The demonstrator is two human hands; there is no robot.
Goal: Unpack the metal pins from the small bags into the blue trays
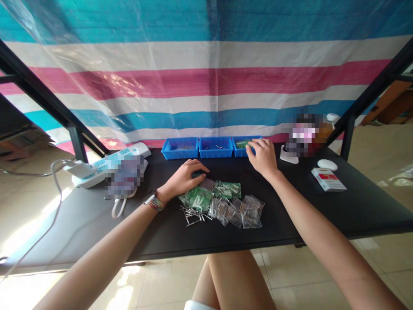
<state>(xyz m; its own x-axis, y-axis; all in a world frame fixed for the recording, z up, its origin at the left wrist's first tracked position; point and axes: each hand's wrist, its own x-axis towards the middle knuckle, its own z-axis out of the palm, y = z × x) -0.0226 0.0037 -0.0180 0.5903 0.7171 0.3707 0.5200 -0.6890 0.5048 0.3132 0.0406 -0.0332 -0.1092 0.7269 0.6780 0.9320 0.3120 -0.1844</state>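
My left hand (184, 177) is over the left side of a small pile, thumb apart from the curved fingers, holding nothing that I can see. Under and beside it lie green-printed clear packets (200, 199) with metal pins inside. Loose silvery pins, like rivets (193, 217), are scattered at the pile's near edge. Clear packets (240, 212) with small metal parts are heaped to the right. My right hand (263, 157) reaches over the rightmost blue bin (239, 153), its thumb and fingers apart. A green packet (242, 143) shows in that bin beside the thumb.
Two more blue bins, the left one (179, 154) and the middle one (215, 153), hold small parts. A power strip (111, 163) with a cable stands at left. On the right are a red and white box (328, 180), a white oval object (327, 165) and a bottle (328, 125).
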